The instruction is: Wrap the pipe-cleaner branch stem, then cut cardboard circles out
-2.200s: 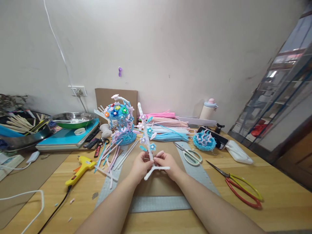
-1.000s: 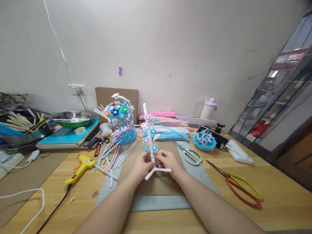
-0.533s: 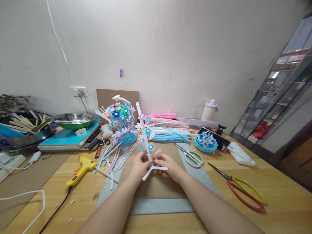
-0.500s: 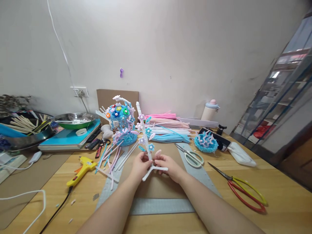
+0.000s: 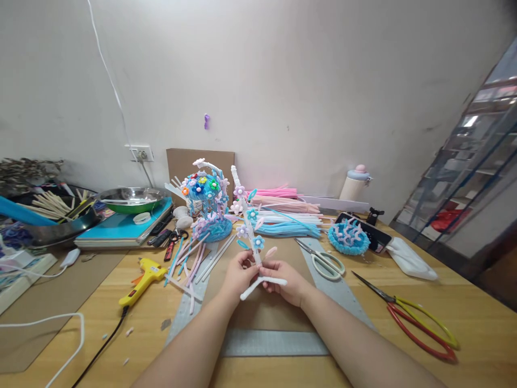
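Flower branch (image 5: 250, 233): one, white, forked at the foot, set with purple, pink and blue flowers; held up between the two hands above the brown board, leaning slightly left; whether the foot touches the board, cannot tell. Left hand (image 5: 239, 275): thumb and fingers closed on the lower stem, just above the fork. Right hand (image 5: 285, 280): fingers pinched, apparently on a pink leaf (image 5: 271, 252); a moment ago slightly apart from the stem, now brought in to it, fingertips beside the left thumb; in judgement, this puts the leaf at its place low on the stem. Brown board (image 5: 274, 318): flat under the hands, upon a grey mat (image 5: 278, 344). Red-and-yellow scissors (image 5: 390, 298): right, on bare wood. Glue gun (image 5: 147, 274): yellow, left, untouched. White-handled scissors (image 5: 317, 255): beyond the right hand. Flowered ornament (image 5: 204, 188): upright, behind the left hand. Pipe cleaners (image 5: 288, 230): bundled, blue, white and pink, farther back. Bottle (image 5: 353, 186): by the wall
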A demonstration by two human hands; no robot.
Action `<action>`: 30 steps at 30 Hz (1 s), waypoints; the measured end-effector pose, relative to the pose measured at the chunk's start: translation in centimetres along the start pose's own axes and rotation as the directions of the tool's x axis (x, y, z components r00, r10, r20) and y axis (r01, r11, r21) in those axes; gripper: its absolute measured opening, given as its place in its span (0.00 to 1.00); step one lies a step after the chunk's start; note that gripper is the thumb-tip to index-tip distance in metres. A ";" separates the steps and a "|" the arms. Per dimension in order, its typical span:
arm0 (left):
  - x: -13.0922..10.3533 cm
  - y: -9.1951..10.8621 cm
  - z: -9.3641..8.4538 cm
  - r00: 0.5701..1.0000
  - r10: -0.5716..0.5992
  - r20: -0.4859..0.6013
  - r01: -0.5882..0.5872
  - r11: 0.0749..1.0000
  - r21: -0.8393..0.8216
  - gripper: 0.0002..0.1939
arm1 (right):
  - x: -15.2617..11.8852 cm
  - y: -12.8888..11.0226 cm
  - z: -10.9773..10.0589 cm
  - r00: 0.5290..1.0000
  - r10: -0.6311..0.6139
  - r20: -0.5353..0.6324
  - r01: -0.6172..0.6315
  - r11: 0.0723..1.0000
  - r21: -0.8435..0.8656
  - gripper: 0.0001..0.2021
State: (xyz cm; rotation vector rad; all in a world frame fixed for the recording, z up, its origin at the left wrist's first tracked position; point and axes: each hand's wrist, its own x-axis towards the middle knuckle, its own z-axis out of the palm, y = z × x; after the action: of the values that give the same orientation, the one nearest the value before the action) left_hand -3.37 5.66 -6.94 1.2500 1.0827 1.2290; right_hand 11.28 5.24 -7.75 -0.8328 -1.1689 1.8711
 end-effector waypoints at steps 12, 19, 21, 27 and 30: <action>0.3 0.6 -0.1 0.994 -0.033 -0.102 0.024 0.996 -0.083 0.19 | -0.1 0.0 0.4 1.000 -0.002 0.006 0.002 1.000 -0.007 0.19; 0.1 0.9 -0.6 0.980 0.069 -0.188 -0.074 0.997 -0.022 0.14 | -0.1 0.1 0.6 1.000 0.022 0.013 -0.021 0.998 -0.052 0.20; 0.0 1.1 -0.6 0.979 0.083 -0.186 -0.087 0.996 -0.014 0.13 | -0.1 0.2 0.6 1.000 0.022 0.015 -0.021 0.998 -0.060 0.21; -0.3 1.4 0.1 0.981 0.080 -0.176 -0.085 0.996 -0.020 0.14 | 0.0 0.4 0.4 0.999 0.014 0.032 -0.011 0.996 -0.087 0.22; -0.2 1.4 0.0 0.965 0.070 -0.253 -0.081 0.996 -0.033 0.17 | 0.0 0.6 0.2 0.999 0.017 0.040 -0.014 0.996 -0.089 0.23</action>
State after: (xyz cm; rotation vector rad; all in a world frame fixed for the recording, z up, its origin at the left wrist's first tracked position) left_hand -3.50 5.40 -5.61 1.1321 1.1915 1.4923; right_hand 10.93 5.00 -8.21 -0.8580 -1.2824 1.8679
